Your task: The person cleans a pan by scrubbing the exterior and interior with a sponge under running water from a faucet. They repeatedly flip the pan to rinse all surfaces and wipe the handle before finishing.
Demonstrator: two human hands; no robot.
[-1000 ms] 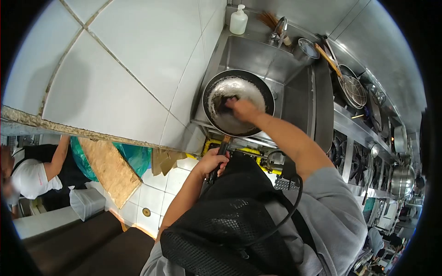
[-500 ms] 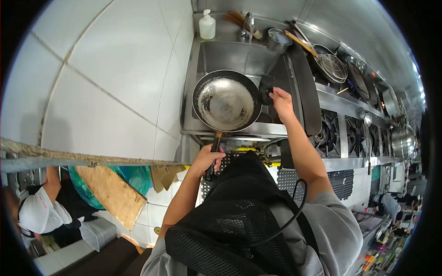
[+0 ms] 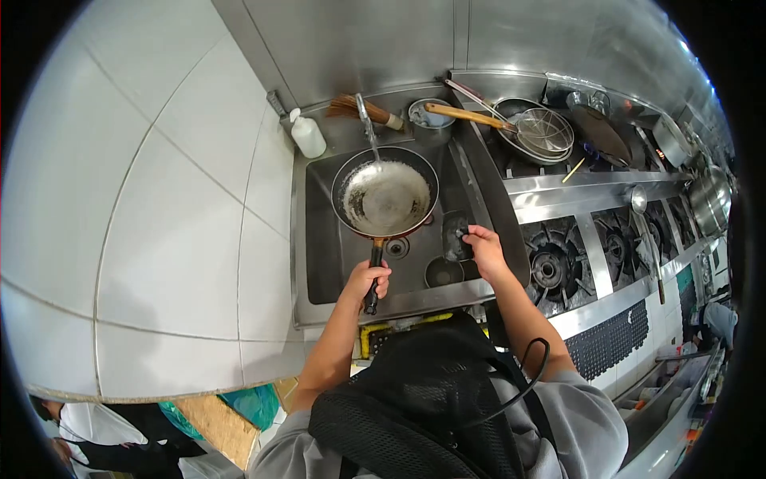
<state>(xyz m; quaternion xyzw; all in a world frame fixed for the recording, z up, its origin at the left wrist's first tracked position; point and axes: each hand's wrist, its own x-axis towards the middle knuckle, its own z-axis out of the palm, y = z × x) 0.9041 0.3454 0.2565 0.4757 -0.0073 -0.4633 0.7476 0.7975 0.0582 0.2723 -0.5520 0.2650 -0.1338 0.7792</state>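
Observation:
My left hand [image 3: 365, 282] is closed round the black handle of a frying pan [image 3: 387, 195], holding it over the sink basin [image 3: 327, 271] under the faucet [image 3: 365, 116]. Water appears to run into the far side of the pan. Dark scorch marks ring its worn, silvery inside. To the right of the pan, my right hand [image 3: 485, 249] pinches a dark scouring pad [image 3: 456, 235], apart from the pan. Beneath the pad, a small round bowl [image 3: 444, 273] rests in the basin, near the drain [image 3: 396, 247].
A white pump bottle [image 3: 308, 136], a bristle brush [image 3: 371, 110] and a metal pot [image 3: 431, 118] line the sink's back ledge. Gas burners [image 3: 550, 267], strainers [image 3: 545, 132] and a ladle [image 3: 637, 199] are on the right. Behind the tiled wall [image 3: 175, 263], another person [image 3: 100, 423] shows at lower left.
The pan has moved away from me, under the faucet. My right hand has drawn the pad back from the pan's rim, nearer to me. The camera view has tilted up.

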